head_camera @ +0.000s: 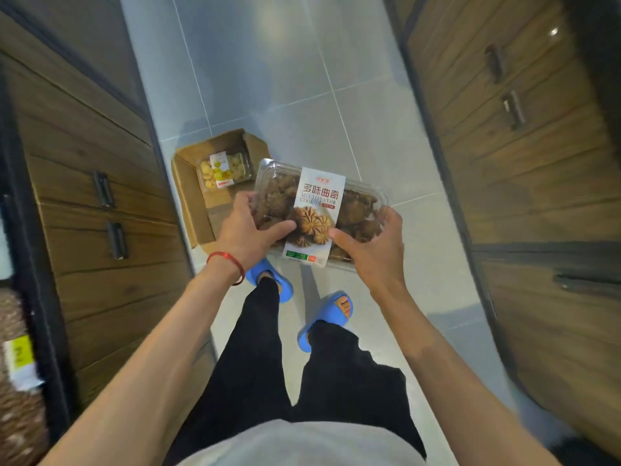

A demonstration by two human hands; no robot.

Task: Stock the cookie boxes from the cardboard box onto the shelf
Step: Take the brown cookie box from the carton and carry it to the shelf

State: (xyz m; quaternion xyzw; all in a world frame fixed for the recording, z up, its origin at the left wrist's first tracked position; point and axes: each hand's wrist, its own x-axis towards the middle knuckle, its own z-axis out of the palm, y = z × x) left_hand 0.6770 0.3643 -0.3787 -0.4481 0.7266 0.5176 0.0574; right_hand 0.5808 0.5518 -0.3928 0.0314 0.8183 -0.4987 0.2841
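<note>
1. The person holds a clear cookie box (319,210) w/ both hands, up in the air over the floor (285,62).
2. The box is full of brown cookies. A white label goes across its middle, w/ a cookie pic and the words "MULTIFLAVOR COOKIES".
3. The left hand (245,230) grips the box's left end. The thumb lies on top of the lid by the label, and the other fingers curl round the far edge.
4. The right hand (376,250) grips the right end. The thumb presses on top near the label, and the fingers wrap the side and go under.
5. A red string band (228,258) is on the left wrist.
6. The cardboard box (188,193) sits on the floor, flaps open, just past the left hand and tight by the left cabinet (84,163).
7. Inside it, at the far end, lies a 2nd cookie box (223,171) w/ pale yellow cookies. The rest of the cardboard bottom is bare.
8. The held box is apart from the cardboard box, up higher and to the right of it.
9. Wood cabinets w/ dark handles stand on both sides; the right cabinet (537,163) is well apart from the hands.
10. Below the hands are black pants (255,364) and blue slippers (327,317).
11. At the far left edge is a brown cookie pack (16,415) w/ a yellow tag. It's blurry, so can't tell what it sits on.
</note>
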